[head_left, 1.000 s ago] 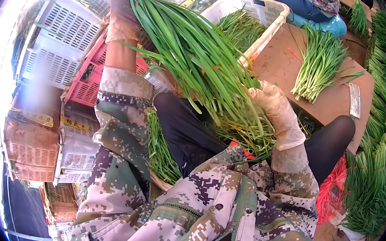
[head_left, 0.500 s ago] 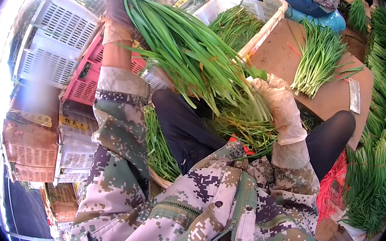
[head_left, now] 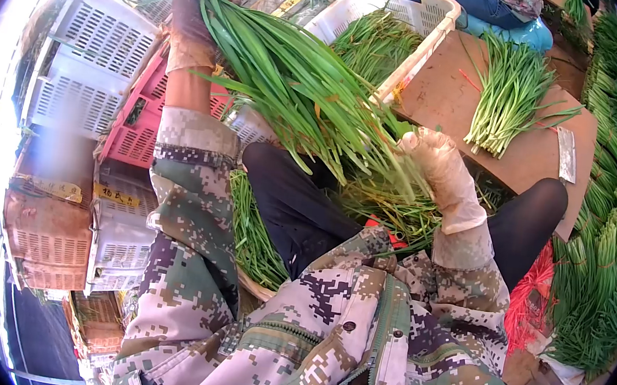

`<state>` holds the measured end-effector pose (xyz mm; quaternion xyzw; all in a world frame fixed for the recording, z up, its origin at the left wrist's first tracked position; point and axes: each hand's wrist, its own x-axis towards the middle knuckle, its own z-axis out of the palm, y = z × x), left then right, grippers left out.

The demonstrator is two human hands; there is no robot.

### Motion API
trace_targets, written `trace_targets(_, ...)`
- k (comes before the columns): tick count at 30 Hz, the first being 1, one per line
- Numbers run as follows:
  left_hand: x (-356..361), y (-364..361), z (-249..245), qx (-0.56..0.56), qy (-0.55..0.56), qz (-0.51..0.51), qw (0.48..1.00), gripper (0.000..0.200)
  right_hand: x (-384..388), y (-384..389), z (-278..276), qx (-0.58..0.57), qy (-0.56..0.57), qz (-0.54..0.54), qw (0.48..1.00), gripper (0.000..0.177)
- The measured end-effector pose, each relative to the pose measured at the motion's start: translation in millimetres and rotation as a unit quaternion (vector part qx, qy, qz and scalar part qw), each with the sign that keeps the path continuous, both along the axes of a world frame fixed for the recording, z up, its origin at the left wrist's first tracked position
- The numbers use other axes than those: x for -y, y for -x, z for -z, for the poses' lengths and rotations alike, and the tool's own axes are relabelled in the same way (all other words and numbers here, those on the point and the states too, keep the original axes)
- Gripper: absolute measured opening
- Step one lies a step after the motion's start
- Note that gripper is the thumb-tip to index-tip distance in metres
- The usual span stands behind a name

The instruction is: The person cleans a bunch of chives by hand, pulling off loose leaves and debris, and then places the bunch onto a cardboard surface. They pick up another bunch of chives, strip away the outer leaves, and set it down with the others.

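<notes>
Left hand (head_left: 192,16) at 11 o'clock, clenched on chive bunch (head_left: 298,85) tips; right hand (head_left: 437,169) at 3 o'clock, curled round its stalk end above lap. Risk: loose grip there may shed stalks

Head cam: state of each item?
Long green chive bundle, lifted, held in both hands.
Left hand in dark glove, closed on leaf tips.
Right hand in pale glove, closed on stalk ends.
White plastic crate, upright, holding greens.
Small chive bunch, lying loose on brown board.
Flat metal blade, lying unused.
</notes>
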<state>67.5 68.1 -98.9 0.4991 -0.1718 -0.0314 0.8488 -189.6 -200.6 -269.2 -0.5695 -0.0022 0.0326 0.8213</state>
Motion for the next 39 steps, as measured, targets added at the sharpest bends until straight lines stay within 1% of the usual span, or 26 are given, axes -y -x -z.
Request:
trace_targets(3,-0.9,-0.7,2.7,0.01,0.009,0.023,1.0,0.01,3.0,2.1,2.2,-0.019,0.052,0.002,0.998,0.024)
trace_targets(4,-1.0,-1.5,2.6,0.011,0.009,0.022,1.0,0.01,1.9,3.3,1.3,-0.029,0.027,-0.003,0.999,0.025)
trace_targets(7,-2.0,-6.8,0.9,-0.027,-0.004,-0.033,0.999,0.01,1.1,4.9,2.6,-0.001,0.031,0.0,1.0,0.032)
trace_targets(10,-1.5,-3.7,-2.2,-0.039,0.014,0.012,0.999,0.01,1.5,6.3,10.3,0.026,0.023,0.018,0.999,0.032)
trace_targets(12,9.5,19.3,-9.8,-0.052,0.017,-0.079,0.995,0.014,4.6,12.5,6.4,0.0,0.035,0.019,0.999,0.033)
trace_targets(15,-1.1,27.7,-13.8,-0.019,0.019,-0.023,0.999,0.013,11.4,17.7,1.4,-0.029,0.05,0.01,0.998,0.028)
trace_targets(17,-9.7,25.2,-16.2,0.001,0.016,-0.033,0.999,0.012,14.3,14.1,16.3,-0.002,-0.009,-0.027,1.0,0.024)
trace_targets(19,-21.7,15.3,-24.4,0.019,0.038,-0.076,0.996,0.012,26.8,5.2,45.6,0.008,0.012,-0.045,0.999,0.024)
trace_targets(20,-48.5,-14.5,-24.9,0.05,0.045,-0.016,0.998,0.014,32.1,-3.9,75.6,-0.026,0.104,-0.04,0.993,0.026)
trace_targets(21,-50.9,-12.9,-31.6,0.054,0.044,-0.015,0.997,0.014,34.4,-13.1,105.7,-0.06,0.195,-0.035,0.978,0.029)
trace_targets(22,-52.8,-11.7,-36.4,0.051,0.072,-0.037,0.995,0.014,32.0,-17.5,137.1,-0.132,0.441,-0.07,0.885,0.029)
trace_targets(23,-57.1,-12.7,-42.1,0.048,0.1,-0.061,0.992,0.017,27.3,-16.3,161.3,-0.194,0.654,-0.1,0.725,0.031)
trace_targets(24,-58.9,-10.3,-48.9,0.058,0.104,-0.026,0.993,0.019,19.7,-3.3,176.7,-0.18,0.678,-0.1,0.706,0.031)
trace_targets(25,-57.6,-9.8,-55.1,0.065,0.106,-0.03,0.992,0.019,14.2,3.2,184.1,-0.164,0.702,-0.103,0.685,0.032)
trace_targets(26,-57.0,-7.0,-55.7,0.075,0.119,-0.041,0.989,0.019,6.8,0.1,168.0,-0.168,0.699,-0.148,0.68,0.034)
trace_targets(27,-59.7,-6.5,-54.9,0.086,0.131,-0.052,0.986,0.019,-1.2,-1.2,131.1,-0.144,0.712,-0.131,0.675,0.033)
trace_targets(28,-76.0,-21.7,-54.4,0.083,0.123,0.034,0.988,0.017,-7.8,2.6,113.5,-0.091,0.725,-0.062,0.679,0.031)
trace_targets(29,-73.1,-15.0,-55.1,0.086,0.122,0.03,0.988,0.017,-11.2,1.0,104.8,-0.037,0.733,0.013,0.679,0.03)
trace_targets(30,-63.7,-5.5,-53.8,0.087,0.123,-0.019,0.988,0.017,-13.7,2.4,108.0,0.052,0.736,0.107,0.667,0.03)
trace_targets(31,-53.0,3.4,-52.8,0.087,0.125,-0.065,0.986,0.017,-8.6,-10.5,115.1,-0.023,0.627,0.078,0.775,0.024)
trace_targets(33,-49.1,7.8,-48.2,0.079,0.142,-0.073,0.984,0.016,-20.7,-7.2,79.1,0.133,0.591,0.169,0.778,0.01)
trace_targets(34,-48.1,9.6,-46.3,0.082,0.139,-0.046,0.986,0.015,-27.9,-4.0,60.7,0.134,0.591,0.166,0.778,0.01)
trace_targets(35,-44.7,12.8,-43.0,0.084,0.136,-0.018,0.987,0.015,-34.8,-0.8,42.9,0.185,0.508,0.216,0.813,0.005)
trace_targets(36,-32.6,23.6,-43.4,0.066,0.131,-0.078,0.986,0.014,-40.6,0.5,27.7,0.234,0.417,0.265,0.837,0.007)
trace_targets(37,-27.8,29.2,-43.5,0.065,0.132,-0.079,0.986,0.014,-45.4,0.2,14.8,0.233,0.418,0.264,0.838,0.007)
trace_targets(39,-23.7,32.9,-42.5,0.059,0.14,-0.027,0.988,0.014,-53.0,-6.1,-4.0,0.323,0.447,0.34,0.761,0.016)
